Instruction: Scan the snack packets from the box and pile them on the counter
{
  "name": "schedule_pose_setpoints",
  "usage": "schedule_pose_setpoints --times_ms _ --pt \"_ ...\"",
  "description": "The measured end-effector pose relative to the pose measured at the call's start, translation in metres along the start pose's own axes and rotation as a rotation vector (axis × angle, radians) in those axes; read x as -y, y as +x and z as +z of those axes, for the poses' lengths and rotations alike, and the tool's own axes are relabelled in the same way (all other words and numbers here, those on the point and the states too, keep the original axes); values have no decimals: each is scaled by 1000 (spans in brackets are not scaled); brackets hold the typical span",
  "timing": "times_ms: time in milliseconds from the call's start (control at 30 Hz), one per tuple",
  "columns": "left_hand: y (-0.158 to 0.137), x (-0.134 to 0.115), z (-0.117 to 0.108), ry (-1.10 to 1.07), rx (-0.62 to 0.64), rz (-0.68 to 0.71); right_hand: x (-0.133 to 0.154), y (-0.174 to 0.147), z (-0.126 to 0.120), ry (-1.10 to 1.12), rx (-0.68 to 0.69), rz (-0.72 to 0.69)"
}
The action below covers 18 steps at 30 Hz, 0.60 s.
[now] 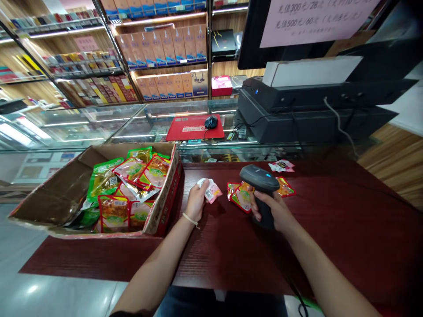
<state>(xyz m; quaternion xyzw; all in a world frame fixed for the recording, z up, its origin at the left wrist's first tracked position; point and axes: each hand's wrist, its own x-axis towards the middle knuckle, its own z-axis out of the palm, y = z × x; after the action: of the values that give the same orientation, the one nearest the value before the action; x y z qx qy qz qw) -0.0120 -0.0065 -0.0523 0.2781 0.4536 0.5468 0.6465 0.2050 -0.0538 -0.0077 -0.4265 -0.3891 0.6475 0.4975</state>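
Pinched in my left hand (197, 200) is a small pink and white snack packet (213, 192), held just above the dark red table (211, 251). A barcode shows on its face. My right hand (272, 207) is wrapped round the handle of a black barcode scanner (259, 177), which has a blue light on top. Behind and below the scanner lies a red-edged food packet (240, 196), partly covered by it. Another orange and red packet (286, 186) pokes out on the scanner's right. Farther back rests a white and pink packet (281, 166).
An open cardboard box (170, 193) of green and red food packets stands at the left. Behind the table is a glass counter with a red mouse pad (175, 128), a black mouse (210, 122) and black machines (274, 125). The scanner's cable (294, 288) runs toward the front edge.
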Motion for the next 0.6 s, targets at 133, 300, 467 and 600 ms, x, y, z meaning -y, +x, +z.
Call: schedule_pose_setpoints --times_ms 133,300,467,600 --pt "-3 -4 -1 17 41 -59 0 2 1 -3 -58 -13" --pt "-3 -5 1 -116 55 -36 -3 3 1 -51 -197 -70" --pt "4 -1 -2 -285 22 12 -4 1 4 -219 -114 -24" --pt "9 1 -6 -332 6 34 -8 -1 7 -373 31 92"
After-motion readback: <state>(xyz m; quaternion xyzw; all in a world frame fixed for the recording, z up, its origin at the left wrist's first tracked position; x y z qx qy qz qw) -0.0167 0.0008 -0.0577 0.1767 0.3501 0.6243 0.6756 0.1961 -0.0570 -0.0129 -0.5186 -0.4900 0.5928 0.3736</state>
